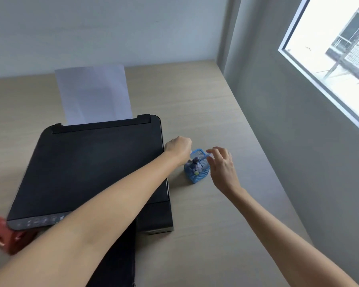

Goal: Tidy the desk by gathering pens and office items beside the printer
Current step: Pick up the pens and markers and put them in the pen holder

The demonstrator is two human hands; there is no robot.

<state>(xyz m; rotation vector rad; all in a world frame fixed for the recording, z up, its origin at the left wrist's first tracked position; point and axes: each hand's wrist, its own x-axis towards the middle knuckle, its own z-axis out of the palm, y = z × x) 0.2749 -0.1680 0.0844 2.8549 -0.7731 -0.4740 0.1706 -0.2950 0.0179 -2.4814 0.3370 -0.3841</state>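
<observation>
Right of the black printer [87, 172], the left hand [178, 148] is curled at the blue mesh pen holder [201, 177], its grip unclear; the right hand [222, 168] has its fingers [216, 151] loosely spread, holding nothing.

Daylight from window [338, 50]; soft, wide-angle distortion.

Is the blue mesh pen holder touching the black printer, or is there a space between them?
Apart. The head view shows a strip of bare desk between the blue mesh pen holder and the right side of the printer.
</observation>
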